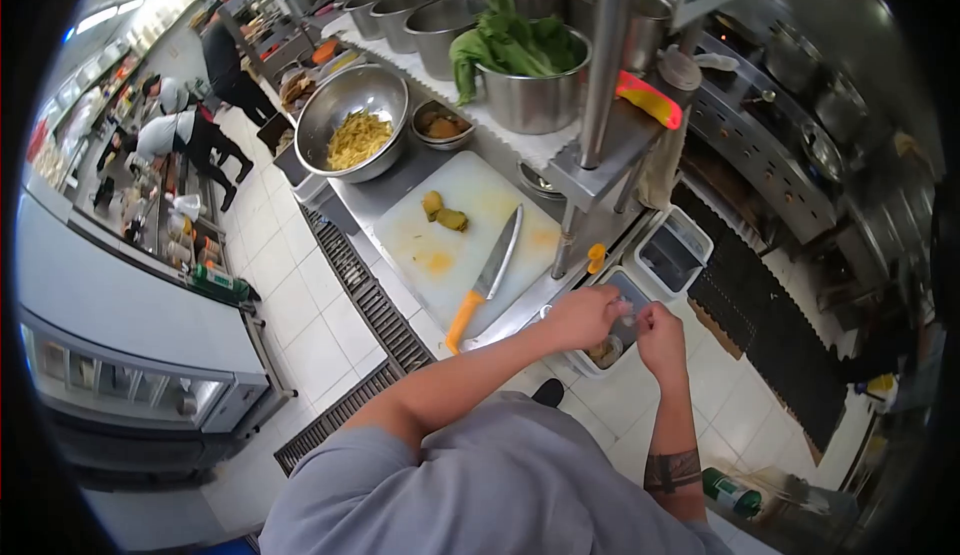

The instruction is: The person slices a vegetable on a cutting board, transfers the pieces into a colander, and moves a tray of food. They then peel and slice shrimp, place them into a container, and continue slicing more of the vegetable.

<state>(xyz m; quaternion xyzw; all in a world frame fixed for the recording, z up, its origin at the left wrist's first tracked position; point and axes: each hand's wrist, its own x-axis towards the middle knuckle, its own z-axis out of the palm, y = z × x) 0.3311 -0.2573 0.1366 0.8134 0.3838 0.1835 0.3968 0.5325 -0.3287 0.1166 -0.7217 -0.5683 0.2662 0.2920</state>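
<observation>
Grey sleeves lead down to two bare hands meeting at the centre right of the frame, just off the edge of the stainless-steel bench. The left hand has its grip closed narrowly on a small pale piece. The right hand curls its fingertips against the same piece, though I cannot tell if that grip clamps it or only picks at it. Both are above a small white scrap tub with brownish bits inside, so this looks like skinning or trimming by hand. To the upper left, a white plastic cutting board carries two yellow chunks and an orange-handled steel knife lying free. Beyond it sits a round steel bowl of yellow shreds. Any cutting would call for carrying the piece across to the board and freeing one hand for the knife.
</observation>
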